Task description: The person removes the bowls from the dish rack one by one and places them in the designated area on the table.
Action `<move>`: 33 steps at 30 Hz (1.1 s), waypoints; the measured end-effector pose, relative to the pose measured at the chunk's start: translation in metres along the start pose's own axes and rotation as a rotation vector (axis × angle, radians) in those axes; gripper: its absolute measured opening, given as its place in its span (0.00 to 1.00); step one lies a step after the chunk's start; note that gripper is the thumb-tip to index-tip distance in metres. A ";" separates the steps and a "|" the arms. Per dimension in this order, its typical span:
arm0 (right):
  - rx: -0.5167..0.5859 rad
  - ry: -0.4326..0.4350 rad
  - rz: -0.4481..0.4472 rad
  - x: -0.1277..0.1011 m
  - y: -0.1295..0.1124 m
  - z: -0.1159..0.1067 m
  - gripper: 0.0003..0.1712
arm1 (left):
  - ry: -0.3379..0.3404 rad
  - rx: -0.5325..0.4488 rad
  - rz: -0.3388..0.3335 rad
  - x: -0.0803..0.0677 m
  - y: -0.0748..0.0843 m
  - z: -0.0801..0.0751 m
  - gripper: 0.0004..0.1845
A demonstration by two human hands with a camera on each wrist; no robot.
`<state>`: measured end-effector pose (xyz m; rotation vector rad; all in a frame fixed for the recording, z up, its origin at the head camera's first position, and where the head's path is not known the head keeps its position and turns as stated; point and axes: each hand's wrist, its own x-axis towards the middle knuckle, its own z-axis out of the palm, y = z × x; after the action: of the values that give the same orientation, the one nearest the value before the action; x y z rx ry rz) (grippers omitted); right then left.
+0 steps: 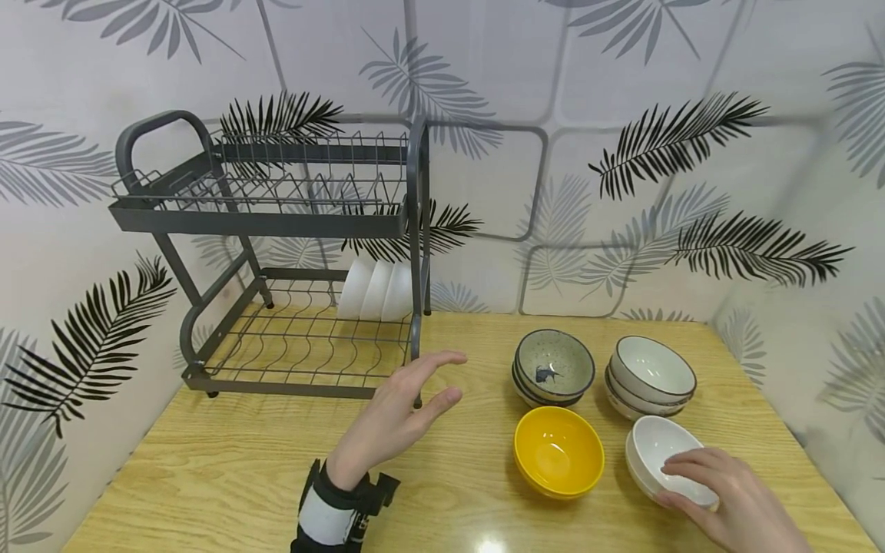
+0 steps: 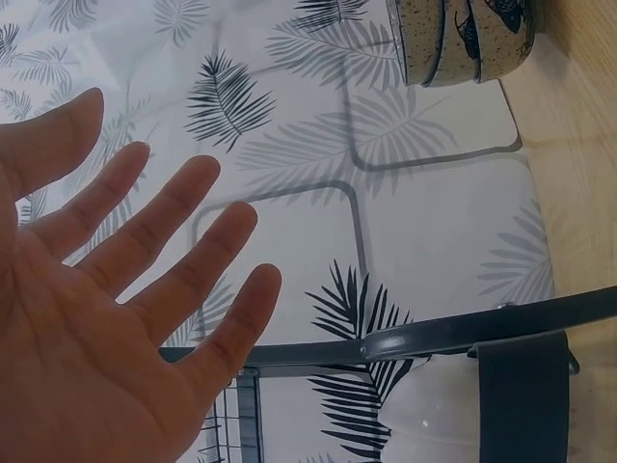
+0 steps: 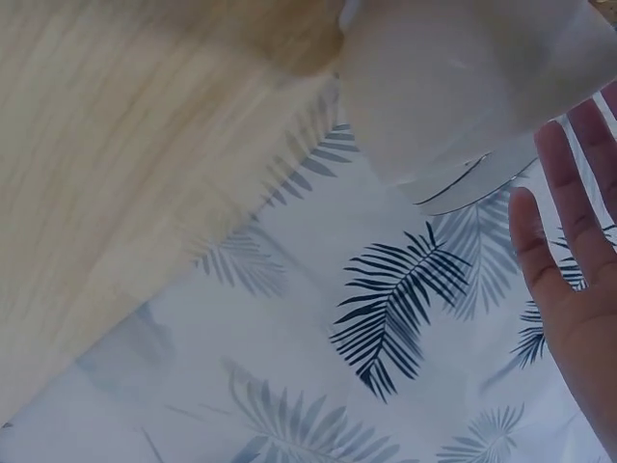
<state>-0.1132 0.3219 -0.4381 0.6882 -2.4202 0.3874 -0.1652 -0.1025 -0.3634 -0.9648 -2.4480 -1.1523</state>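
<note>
My left hand (image 1: 449, 378) hovers open above the wooden table (image 1: 242, 461), fingers spread, just off the front right corner of a grey two-tier dish rack (image 1: 276, 223). The left wrist view shows its bare palm (image 2: 145, 251) holding nothing. My right hand (image 1: 691, 478) lies at the near rim of a white bowl (image 1: 657, 444) at the front right. In the right wrist view its fingers (image 3: 569, 241) are straight beside that bowl (image 3: 453, 87), not wrapped round it.
A yellow bowl (image 1: 558, 452) sits left of the white one. Behind stand a stack of speckled grey bowls (image 1: 553, 367) and a stack of dark-rimmed white bowls (image 1: 652, 370). Several white bowls (image 1: 376, 290) stand in the rack's lower tier. Leaf-patterned walls close in the table.
</note>
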 end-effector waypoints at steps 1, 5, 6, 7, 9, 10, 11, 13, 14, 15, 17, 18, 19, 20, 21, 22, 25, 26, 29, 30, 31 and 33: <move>0.015 0.019 -0.018 0.004 -0.003 -0.001 0.24 | 0.000 0.000 0.001 0.000 0.000 0.001 0.22; 0.077 0.050 -0.051 0.024 -0.015 -0.002 0.25 | 0.009 0.014 0.001 0.001 -0.002 0.003 0.22; 0.094 0.056 -0.063 0.029 -0.017 -0.002 0.26 | 0.013 0.019 -0.001 0.001 -0.003 0.003 0.23; 0.112 0.063 -0.077 0.034 -0.020 -0.002 0.25 | 0.016 0.023 -0.004 0.001 -0.004 0.003 0.23; 0.148 0.079 -0.106 0.044 -0.025 -0.001 0.24 | 0.024 0.029 -0.010 0.002 -0.005 0.003 0.23; 0.163 0.085 -0.121 0.049 -0.027 0.000 0.23 | 0.027 0.031 -0.012 0.002 -0.006 0.003 0.22; 0.182 0.087 -0.135 0.055 -0.029 0.001 0.22 | 0.030 0.032 -0.012 0.002 -0.006 0.003 0.22; 0.209 0.093 -0.149 0.065 -0.035 0.004 0.22 | 0.039 0.040 -0.017 0.002 -0.007 0.003 0.22; 0.218 0.087 -0.153 0.069 -0.038 0.005 0.22 | 0.047 0.047 -0.014 0.002 -0.007 0.003 0.22; 0.221 0.079 -0.154 0.074 -0.042 0.007 0.23 | 0.055 0.052 -0.015 0.002 -0.008 0.002 0.23; 0.234 0.060 -0.159 0.082 -0.048 0.009 0.27 | 0.072 0.062 -0.012 0.003 -0.009 0.002 0.23; 0.237 0.052 -0.160 0.086 -0.051 0.011 0.30 | 0.083 0.066 -0.013 0.003 -0.009 0.002 0.23; 0.243 0.041 -0.162 0.089 -0.054 0.012 0.33 | 0.093 0.067 -0.015 0.003 -0.010 0.001 0.23; 0.251 0.029 -0.164 0.092 -0.056 0.013 0.33 | 0.105 0.068 -0.016 0.003 -0.010 0.001 0.23; 0.259 0.023 -0.164 0.095 -0.059 0.014 0.35 | 0.116 0.068 -0.021 0.002 -0.010 0.001 0.23; 0.267 0.016 -0.169 0.098 -0.061 0.015 0.35 | 0.129 0.068 -0.024 0.002 -0.011 0.001 0.23; 0.282 0.002 -0.179 0.108 -0.068 0.019 0.34 | 0.163 0.062 -0.045 0.002 -0.012 0.002 0.23; 0.288 0.001 -0.187 0.111 -0.070 0.020 0.34 | 0.171 0.058 -0.050 0.002 -0.013 0.002 0.23; 0.296 -0.010 -0.195 0.119 -0.077 0.023 0.35 | 0.188 0.042 -0.077 0.002 -0.014 0.001 0.23; 0.298 -0.016 -0.194 0.121 -0.079 0.023 0.36 | 0.193 0.036 -0.089 0.002 -0.015 0.001 0.23; 0.302 -0.020 -0.192 0.124 -0.081 0.024 0.36 | 0.199 0.034 -0.102 0.002 -0.016 0.000 0.23; 0.304 -0.027 -0.187 0.127 -0.085 0.024 0.37 | 0.209 0.028 -0.129 0.002 -0.018 -0.001 0.23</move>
<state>-0.1656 0.1929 -0.3702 1.0483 -2.3188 0.6794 -0.1789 -0.1108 -0.3718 -0.6498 -2.3786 -1.1910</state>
